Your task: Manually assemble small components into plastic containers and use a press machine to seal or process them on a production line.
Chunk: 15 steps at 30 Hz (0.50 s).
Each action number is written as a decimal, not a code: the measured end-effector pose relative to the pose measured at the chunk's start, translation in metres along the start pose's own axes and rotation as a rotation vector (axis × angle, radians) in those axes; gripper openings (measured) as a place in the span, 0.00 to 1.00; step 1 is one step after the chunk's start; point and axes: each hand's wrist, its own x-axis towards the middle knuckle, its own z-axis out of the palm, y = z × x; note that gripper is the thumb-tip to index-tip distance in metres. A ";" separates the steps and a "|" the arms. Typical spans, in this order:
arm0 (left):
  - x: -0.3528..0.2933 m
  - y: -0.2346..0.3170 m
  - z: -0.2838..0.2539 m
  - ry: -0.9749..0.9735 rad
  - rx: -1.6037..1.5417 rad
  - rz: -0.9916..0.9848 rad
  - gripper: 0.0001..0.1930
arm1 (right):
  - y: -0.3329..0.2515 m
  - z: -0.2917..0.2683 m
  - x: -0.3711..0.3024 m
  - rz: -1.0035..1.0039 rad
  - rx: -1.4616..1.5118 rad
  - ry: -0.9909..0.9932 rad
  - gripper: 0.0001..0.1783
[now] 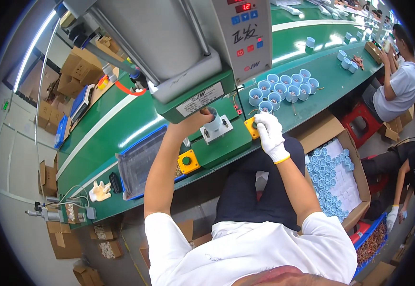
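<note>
My bare left hand (195, 120) reaches under the press head (193, 97), its fingers bent against a light blue plastic cup (212, 123). That cup stands in a metal fixture plate (218, 132) bolted to the green press base (226, 150); the press head hides part of my fingers. In a white glove, my right hand (270, 137) has its fingers curled together beside the right yellow button box (252, 127). Just beyond its fingertips sits another blue cup (265, 107). Whether the glove grips anything is hidden. The left yellow button box (188, 162) is untouched, below my left forearm.
Several blue cups with small parts inside (284, 88) stand right of the press. A carton of blue cups (331, 178) is beside my right arm. A dark-lined blue tray (143, 162) and a loose glove (100, 191) lie left. Co-workers (400, 90) sit at right.
</note>
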 end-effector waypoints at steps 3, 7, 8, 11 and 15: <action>0.003 -0.004 -0.001 -0.006 0.025 0.052 0.14 | -0.001 0.000 0.001 0.004 -0.015 0.010 0.10; 0.001 -0.005 -0.007 -0.011 0.022 0.033 0.11 | -0.001 0.005 -0.001 0.023 -0.025 -0.003 0.10; 0.003 -0.003 -0.007 -0.016 0.017 0.040 0.11 | -0.001 0.005 -0.001 0.023 -0.013 0.001 0.10; 0.002 -0.001 -0.009 -0.037 0.012 0.016 0.12 | 0.000 0.004 -0.001 0.028 -0.026 0.000 0.10; 0.004 -0.006 -0.004 -0.055 0.023 0.014 0.13 | 0.002 0.004 -0.002 0.041 0.011 0.026 0.10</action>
